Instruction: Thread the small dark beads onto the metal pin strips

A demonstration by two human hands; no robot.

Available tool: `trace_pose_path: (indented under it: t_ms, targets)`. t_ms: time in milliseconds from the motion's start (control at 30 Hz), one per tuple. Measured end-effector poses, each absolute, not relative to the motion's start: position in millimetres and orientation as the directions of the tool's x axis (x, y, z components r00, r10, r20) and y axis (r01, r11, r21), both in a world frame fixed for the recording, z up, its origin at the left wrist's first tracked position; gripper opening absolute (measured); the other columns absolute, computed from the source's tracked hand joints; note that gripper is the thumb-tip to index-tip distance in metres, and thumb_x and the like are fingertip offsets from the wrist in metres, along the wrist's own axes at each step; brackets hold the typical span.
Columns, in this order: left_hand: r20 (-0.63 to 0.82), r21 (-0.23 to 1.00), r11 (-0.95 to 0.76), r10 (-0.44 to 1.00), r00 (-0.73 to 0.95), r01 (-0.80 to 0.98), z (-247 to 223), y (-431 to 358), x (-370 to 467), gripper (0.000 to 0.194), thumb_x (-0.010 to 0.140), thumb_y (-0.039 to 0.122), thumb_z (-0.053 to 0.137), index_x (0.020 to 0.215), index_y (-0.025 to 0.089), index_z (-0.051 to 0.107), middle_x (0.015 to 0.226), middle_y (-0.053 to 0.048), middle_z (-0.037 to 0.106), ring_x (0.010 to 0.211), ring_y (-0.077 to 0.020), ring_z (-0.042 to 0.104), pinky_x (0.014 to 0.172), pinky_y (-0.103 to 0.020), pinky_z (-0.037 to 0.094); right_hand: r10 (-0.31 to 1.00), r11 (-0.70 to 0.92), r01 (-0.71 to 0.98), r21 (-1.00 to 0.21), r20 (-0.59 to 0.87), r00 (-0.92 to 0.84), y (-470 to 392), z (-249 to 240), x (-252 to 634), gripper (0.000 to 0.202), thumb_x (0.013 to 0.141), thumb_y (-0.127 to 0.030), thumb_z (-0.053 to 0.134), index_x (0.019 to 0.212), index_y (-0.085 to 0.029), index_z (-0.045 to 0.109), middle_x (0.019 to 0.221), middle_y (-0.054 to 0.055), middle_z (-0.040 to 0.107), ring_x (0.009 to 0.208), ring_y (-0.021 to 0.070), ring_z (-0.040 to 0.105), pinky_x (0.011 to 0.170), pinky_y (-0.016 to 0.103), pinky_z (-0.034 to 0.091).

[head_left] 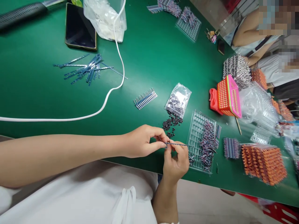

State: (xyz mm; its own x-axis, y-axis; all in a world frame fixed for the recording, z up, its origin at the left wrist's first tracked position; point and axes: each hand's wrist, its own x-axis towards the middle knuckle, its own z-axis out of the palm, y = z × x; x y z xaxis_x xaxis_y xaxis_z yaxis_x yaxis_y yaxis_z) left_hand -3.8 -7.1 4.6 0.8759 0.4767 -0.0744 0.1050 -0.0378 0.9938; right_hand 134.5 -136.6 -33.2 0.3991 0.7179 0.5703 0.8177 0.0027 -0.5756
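Note:
My left hand reaches in from the left, its thumb and fingertips pinched together. My right hand meets it, also pinched. Between the two sets of fingertips runs a thin dark blue strip, its right end sticking out past my right hand. Any small part at the fingertips is too tiny to make out. Just beyond my fingers lies a loose pile of small dark pieces, spilling from a clear plastic bag. Beside my right hand is a clear ribbed tray bearing a heap of thin metal-pinned parts.
A blue strip with a row of pins lies ahead. Loose blue strips, a phone and a white cable are left. Rightward stand a pink-orange basket and an orange stack. Another person's arm is across the table.

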Motion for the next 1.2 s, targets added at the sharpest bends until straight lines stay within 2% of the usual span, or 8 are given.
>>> trace_pose_path:
  t_ms: [133,233,333,467,767,967,1200]
  targets:
    - [-0.169,0.978,-0.034,0.463,0.87,0.207,5.0,-2.9,-3.3,0.019,0.09,0.028,0.058,0.098,0.017,0.07,0.096,-0.005,0.077,0.088,-0.0176,0.07,0.076,-0.026,0.052,0.746,-0.009,0.838,-0.546,0.554,0.369,-133.5,-30.4,134.7,0.013,0.087,-0.011,0.064,0.094,-0.022,0.061,0.079,0.0,0.063,0.076,0.013,0.063,0.068,0.028,0.054]
    - [-0.21,0.959,-0.06,0.511,0.834,0.278,5.5,3.0,-2.9,0.019,0.088,0.028,0.059,0.096,0.016,0.071,0.09,-0.005,0.076,0.081,-0.0173,0.069,0.07,-0.026,0.05,0.8,-0.045,0.853,-0.521,0.492,0.343,-132.2,-33.4,134.7,0.013,0.088,-0.01,0.062,0.096,-0.02,0.062,0.082,0.001,0.063,0.076,0.0123,0.061,0.068,0.027,0.053]
    - [-0.227,0.95,-0.046,0.574,0.787,0.308,5.8,9.7,-2.2,0.019,0.088,0.029,0.06,0.095,0.015,0.07,0.089,-0.005,0.076,0.08,-0.0178,0.069,0.07,-0.026,0.049,0.863,-0.071,0.891,-0.448,0.42,0.281,-131.2,-37.7,134.7,0.011,0.09,-0.011,0.058,0.093,-0.019,0.064,0.085,0.003,0.064,0.08,0.0134,0.06,0.072,0.028,0.053]
    - [-0.215,0.954,-0.032,0.618,0.756,0.298,3.8,14.3,-1.1,0.019,0.088,0.031,0.059,0.092,0.016,0.069,0.089,-0.005,0.076,0.083,-0.0187,0.07,0.072,-0.027,0.051,0.878,-0.077,0.917,-0.391,0.409,0.248,-131.6,-38.5,134.9,0.013,0.091,-0.013,0.056,0.092,-0.019,0.067,0.085,0.004,0.066,0.082,0.0148,0.061,0.076,0.03,0.053]
    - [-0.227,0.952,-0.022,0.618,0.752,0.305,5.6,14.0,-1.0,0.019,0.087,0.033,0.06,0.091,0.017,0.069,0.09,-0.004,0.076,0.083,-0.0185,0.069,0.072,-0.027,0.051,0.898,-0.04,0.886,-0.461,0.372,0.234,-147.8,-32.5,138.9,0.019,0.089,-0.01,0.059,0.102,-0.02,0.069,0.087,0.004,0.068,0.084,0.0146,0.062,0.076,0.031,0.053]
    - [-0.225,0.951,-0.027,0.622,0.75,0.308,6.1,14.2,-1.5,0.019,0.087,0.033,0.059,0.09,0.017,0.07,0.087,-0.003,0.076,0.079,-0.0174,0.068,0.067,-0.026,0.049,0.859,-0.115,0.849,-0.516,0.377,0.345,-158.4,-37.2,142.6,0.018,0.09,-0.012,0.059,0.102,-0.02,0.07,0.09,0.005,0.068,0.083,0.0141,0.065,0.074,0.031,0.056]
    - [-0.241,0.947,-0.017,0.622,0.745,0.32,4.7,14.0,-0.7,0.019,0.087,0.033,0.06,0.09,0.017,0.069,0.085,-0.003,0.075,0.077,-0.0174,0.067,0.064,-0.026,0.047,0.856,-0.12,0.847,-0.518,0.379,0.353,-158.0,-39.2,142.3,0.018,0.09,-0.014,0.059,0.103,-0.02,0.07,0.09,0.006,0.069,0.084,0.0148,0.066,0.075,0.032,0.057]
